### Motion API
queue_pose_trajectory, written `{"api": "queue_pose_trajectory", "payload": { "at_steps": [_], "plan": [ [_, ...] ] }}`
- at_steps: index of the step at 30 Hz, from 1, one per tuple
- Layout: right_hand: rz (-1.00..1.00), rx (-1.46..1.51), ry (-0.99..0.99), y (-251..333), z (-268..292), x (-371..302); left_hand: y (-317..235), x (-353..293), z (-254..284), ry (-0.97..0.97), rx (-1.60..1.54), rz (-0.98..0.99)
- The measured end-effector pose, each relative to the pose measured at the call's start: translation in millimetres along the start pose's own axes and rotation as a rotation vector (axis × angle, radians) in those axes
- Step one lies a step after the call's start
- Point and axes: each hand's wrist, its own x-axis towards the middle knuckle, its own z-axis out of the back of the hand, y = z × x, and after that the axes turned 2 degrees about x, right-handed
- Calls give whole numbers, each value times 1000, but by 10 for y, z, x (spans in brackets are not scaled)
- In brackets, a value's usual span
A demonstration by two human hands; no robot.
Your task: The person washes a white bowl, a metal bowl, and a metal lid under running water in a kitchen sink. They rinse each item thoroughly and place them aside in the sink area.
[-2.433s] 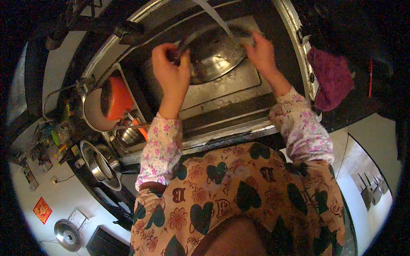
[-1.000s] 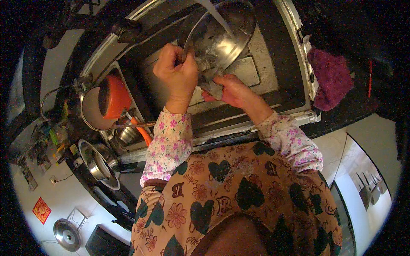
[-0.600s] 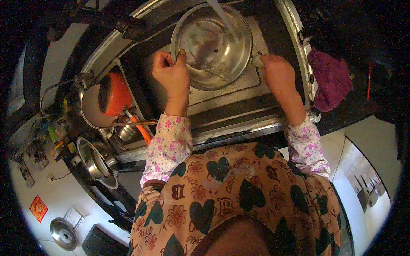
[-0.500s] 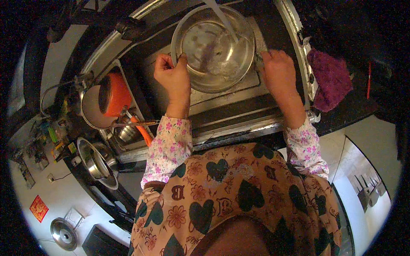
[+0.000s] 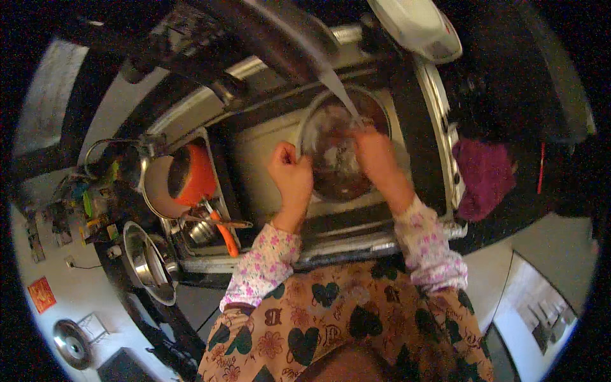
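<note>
A round metal basin [image 5: 347,190] stands in the sink [image 5: 258,143], and a stream of water [image 5: 342,94] falls into it from the faucet above. At the near left of the basin, my left hand [image 5: 293,181] is closed on its rim. Over the basin's right half reaches my right hand [image 5: 377,158], its fingers at the foot of the stream. Motion smears those fingers, so I cannot make out whether they hold anything.
Left of the sink sit an orange pot [image 5: 194,173] and an orange-handled utensil [image 5: 224,234]. Another metal basin [image 5: 167,294] lies lower left. On the right edge hangs a purple cloth [image 5: 485,178]; a pale container [image 5: 417,28] is at the far right.
My right hand has gone from the basin's right rim inward to the water stream. My left hand stays at the rim. The whole view has shifted, so the sink appears lower.
</note>
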Motion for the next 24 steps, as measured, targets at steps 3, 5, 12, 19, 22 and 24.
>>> {"api": "queue_pose_trajectory", "payload": {
  "at_steps": [3,5,12,19,22,24],
  "plan": [
    [-44,-278,77,295,704,110,29,16,52,5,43,-67],
    [41,-227,-183,299,1180,286,64,8,56,50,83,-141],
    [761,287,-502,1214,2343,1396,-30,0,164,78,280,-772],
    [806,418,285,1938,2602,1887,201,-37,395,90,186,-738],
    [885,635,-330,1975,1968,1830,346,-85,611,-4,135,-75],
    [919,442,-92,1659,2218,2038,627,30,593,-76,9,125]
  ]
}}
